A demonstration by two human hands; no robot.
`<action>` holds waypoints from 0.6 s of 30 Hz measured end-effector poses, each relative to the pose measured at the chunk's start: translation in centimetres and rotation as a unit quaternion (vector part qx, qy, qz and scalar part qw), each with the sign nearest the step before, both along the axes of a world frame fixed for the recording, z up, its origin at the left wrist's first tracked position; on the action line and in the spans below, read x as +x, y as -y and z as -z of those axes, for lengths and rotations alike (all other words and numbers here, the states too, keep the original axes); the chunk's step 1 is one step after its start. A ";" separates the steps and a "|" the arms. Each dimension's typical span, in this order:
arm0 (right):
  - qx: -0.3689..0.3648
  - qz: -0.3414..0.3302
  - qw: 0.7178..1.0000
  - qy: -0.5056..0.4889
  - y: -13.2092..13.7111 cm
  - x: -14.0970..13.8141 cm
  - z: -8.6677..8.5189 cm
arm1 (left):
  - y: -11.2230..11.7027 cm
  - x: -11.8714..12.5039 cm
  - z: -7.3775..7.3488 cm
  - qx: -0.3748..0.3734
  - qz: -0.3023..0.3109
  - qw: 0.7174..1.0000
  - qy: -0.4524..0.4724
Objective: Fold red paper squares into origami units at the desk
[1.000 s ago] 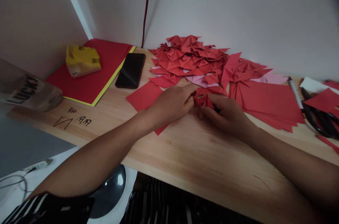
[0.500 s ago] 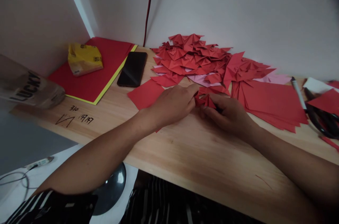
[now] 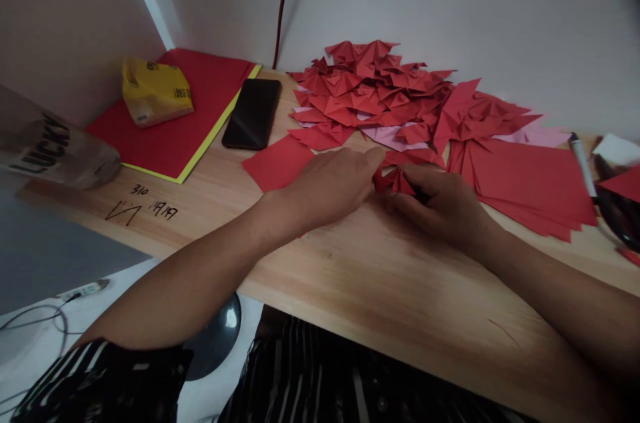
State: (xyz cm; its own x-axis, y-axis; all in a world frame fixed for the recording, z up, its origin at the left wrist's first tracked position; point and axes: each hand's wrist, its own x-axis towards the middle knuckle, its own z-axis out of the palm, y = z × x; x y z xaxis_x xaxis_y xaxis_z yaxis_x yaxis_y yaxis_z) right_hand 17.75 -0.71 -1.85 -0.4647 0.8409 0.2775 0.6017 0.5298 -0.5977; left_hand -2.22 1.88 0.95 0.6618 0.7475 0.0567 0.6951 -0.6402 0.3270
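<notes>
Between my two hands is a folded red paper piece (image 3: 395,181), its pleats fanned out just above the wooden table. My left hand (image 3: 335,182) has its fingers closed on the paper's left side; the fingertips are mostly hidden behind the hand. On the paper's right side, my right hand (image 3: 437,203) pinches with thumb and fingers. A flat red paper sheet (image 3: 277,160) lies partly under my left hand. Behind both hands rises a heap of folded red paper pieces (image 3: 370,90), with some pink paper (image 3: 393,136) among them.
A stack of red sheets (image 3: 535,183) lies at right beside a marker (image 3: 583,163). Leftward are a black phone (image 3: 253,113), large red and yellow sheets (image 3: 200,70), a yellow packet (image 3: 157,93) and a clear LUCKY cup (image 3: 60,150). The wooden table (image 3: 350,290) has handwritten marks.
The view has shifted slightly, so the heap sits higher and the right-hand things farther right. Both hands keep their hold on the folded paper, with little visible change in it.
</notes>
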 end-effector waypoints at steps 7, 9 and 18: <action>-0.009 0.010 1.000 0.012 0.1 0.0 -0.1 | -0.1 -0.1 0.3 -0.004 0.003 1.000 0.018; -0.008 0.008 1.000 0.013 0.1 -0.1 -0.1 | -0.1 -0.1 0.4 -0.006 0.003 1.000 0.020; -0.003 0.004 1.000 0.021 0.1 0.0 -0.1 | 0.0 -0.1 0.2 -0.001 0.008 1.000 0.013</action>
State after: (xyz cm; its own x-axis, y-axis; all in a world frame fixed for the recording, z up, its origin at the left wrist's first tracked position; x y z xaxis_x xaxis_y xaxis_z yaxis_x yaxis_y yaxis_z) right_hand 17.72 -0.86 -1.73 -0.4698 0.8459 0.2523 0.6305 0.5216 -0.5748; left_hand -2.34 1.91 0.73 0.6719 0.7370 0.0735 0.6757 -0.6507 0.3464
